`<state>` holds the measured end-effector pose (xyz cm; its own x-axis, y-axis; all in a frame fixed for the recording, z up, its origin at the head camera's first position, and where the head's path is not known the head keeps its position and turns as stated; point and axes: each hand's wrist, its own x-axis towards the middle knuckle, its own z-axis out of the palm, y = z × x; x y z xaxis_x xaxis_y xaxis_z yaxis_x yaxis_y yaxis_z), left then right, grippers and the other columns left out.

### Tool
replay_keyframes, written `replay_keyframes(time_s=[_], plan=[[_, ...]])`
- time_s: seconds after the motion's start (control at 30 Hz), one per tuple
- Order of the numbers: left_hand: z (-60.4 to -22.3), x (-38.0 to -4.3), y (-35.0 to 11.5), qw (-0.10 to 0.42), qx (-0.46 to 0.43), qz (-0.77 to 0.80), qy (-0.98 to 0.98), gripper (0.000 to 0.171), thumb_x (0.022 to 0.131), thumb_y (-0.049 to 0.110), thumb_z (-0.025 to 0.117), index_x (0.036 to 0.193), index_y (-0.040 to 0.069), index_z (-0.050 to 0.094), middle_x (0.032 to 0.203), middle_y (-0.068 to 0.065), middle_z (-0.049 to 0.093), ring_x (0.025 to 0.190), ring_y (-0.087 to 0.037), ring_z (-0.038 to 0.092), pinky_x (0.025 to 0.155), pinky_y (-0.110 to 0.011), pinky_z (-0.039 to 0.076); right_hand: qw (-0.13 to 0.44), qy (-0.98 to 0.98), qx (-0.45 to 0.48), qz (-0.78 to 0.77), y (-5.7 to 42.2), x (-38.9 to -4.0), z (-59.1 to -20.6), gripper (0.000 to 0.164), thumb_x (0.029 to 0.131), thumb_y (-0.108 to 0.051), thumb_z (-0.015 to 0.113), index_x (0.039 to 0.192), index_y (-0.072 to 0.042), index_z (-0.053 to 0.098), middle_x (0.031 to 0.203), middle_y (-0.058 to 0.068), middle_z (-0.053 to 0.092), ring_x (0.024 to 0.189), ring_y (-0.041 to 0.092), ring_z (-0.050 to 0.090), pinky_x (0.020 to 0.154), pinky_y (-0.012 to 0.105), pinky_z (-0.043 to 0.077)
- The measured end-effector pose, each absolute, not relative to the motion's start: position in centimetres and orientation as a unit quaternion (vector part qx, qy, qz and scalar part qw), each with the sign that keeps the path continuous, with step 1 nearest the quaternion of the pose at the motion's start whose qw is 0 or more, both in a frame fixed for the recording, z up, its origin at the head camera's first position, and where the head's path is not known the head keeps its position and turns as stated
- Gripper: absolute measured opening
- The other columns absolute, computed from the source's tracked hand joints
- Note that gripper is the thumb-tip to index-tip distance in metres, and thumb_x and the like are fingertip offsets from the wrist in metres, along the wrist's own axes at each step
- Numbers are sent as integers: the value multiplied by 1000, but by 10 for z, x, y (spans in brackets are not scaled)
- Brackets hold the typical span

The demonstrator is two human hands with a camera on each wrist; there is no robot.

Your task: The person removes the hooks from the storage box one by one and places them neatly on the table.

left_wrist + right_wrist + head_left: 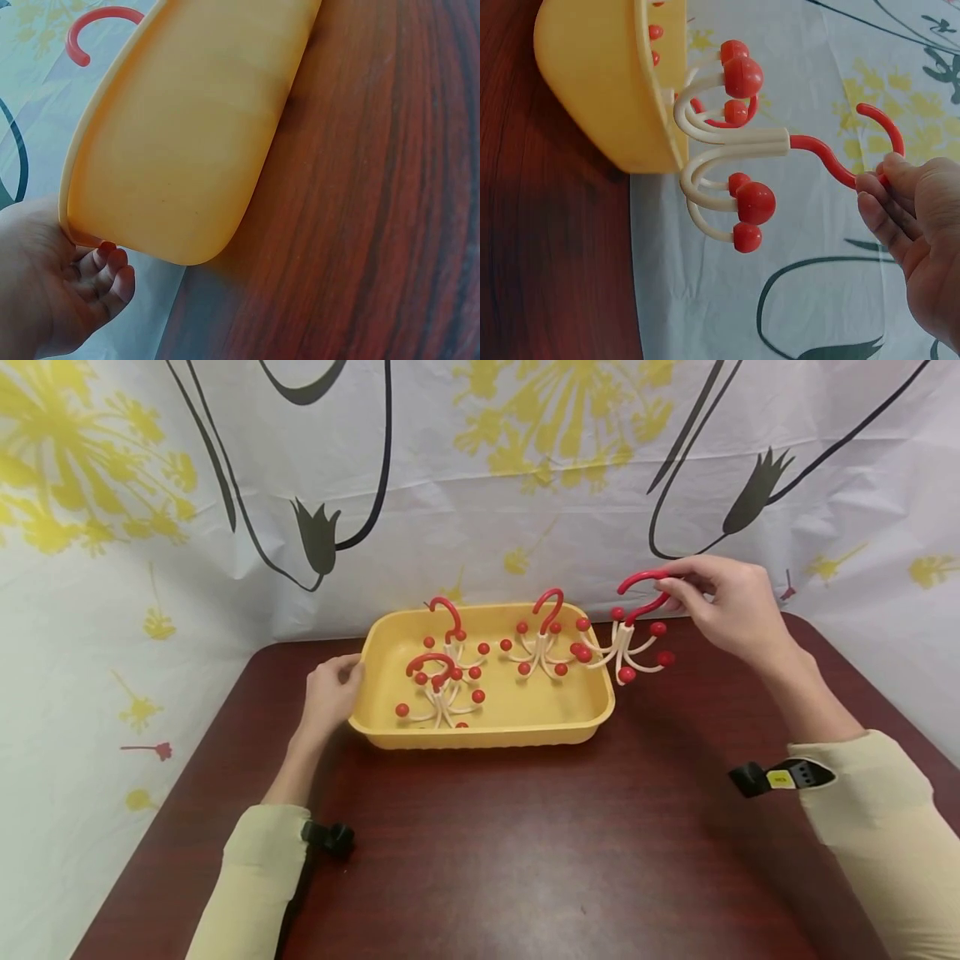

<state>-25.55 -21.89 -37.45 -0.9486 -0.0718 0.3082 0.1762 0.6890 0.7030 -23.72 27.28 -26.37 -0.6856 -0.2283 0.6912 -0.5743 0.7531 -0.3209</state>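
A yellow plastic tub (480, 738) stands on the table, and my left hand (330, 695) grips the rim at its left end. In the left wrist view the fingers (112, 289) curl beneath that rim. My right hand (726, 603) pinches the red hook of a multi-arm hook hanger (622, 642) between thumb and fingers. This hanger has cream arms tipped with red balls (756, 203); it hangs beside the tub's right end, partly over the rim. Inside the tub are three similar hangers: one on the right (542, 647), and two overlapping on the left, back (450, 648) and front (441, 700).
The dark red-brown wooden table (480, 843) extends in front of the tub. Behind it hangs a white sheet (420, 543) with yellow and dark flower prints, close to the tub's back. Black straps with small devices sit on both sleeves.
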Motion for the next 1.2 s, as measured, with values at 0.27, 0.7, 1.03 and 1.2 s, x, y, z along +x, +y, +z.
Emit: replay_keyframes(time_s=[0.27, 0.7, 1.03, 1.2], plan=[[-377, -257, -221, 162, -27, -392, -905, 35, 101, 15, 53, 125, -5, 68, 109, -24, 71, 99, -37, 64, 90, -47, 49, 321, -890, 192, 260, 287, -246, -268, 18, 93, -6, 73, 108, 2, 75, 85, 18, 73, 66, -22, 49, 57, 6, 38], [-376, -257, -220, 157, -21, -395, -905, 34, 101, 16, 54, 125, -4, 68, 109, -23, 71, 99, -35, 64, 90, -46, 49, 316, -902, 157, 249, 307, -261, -280, 21, 94, -8, 71, 112, 4, 73, 91, 23, 72, 66, -28, 42, 56, 6, 34], [-376, -258, -220, 155, -23, -395, -905, 34, 102, 14, 53, 125, -5, 68, 111, -24, 70, 102, -36, 64, 92, -46, 49, 309, -909, 137, 246, 316, -278, -300, 18, 96, -10, 69, 106, 4, 73, 81, 21, 71, 59, -25, 39, 55, 13, 32], [-377, -259, -219, 154, -22, -398, -904, 33, 102, 14, 54, 125, -5, 68, 112, -24, 70, 103, -35, 64, 92, -46, 49, 295, -914, 126, 247, 318, -283, -308, 19, 97, -9, 66, 107, 5, 72, 80, 22, 70, 58, -23, 38, 56, 16, 32]])
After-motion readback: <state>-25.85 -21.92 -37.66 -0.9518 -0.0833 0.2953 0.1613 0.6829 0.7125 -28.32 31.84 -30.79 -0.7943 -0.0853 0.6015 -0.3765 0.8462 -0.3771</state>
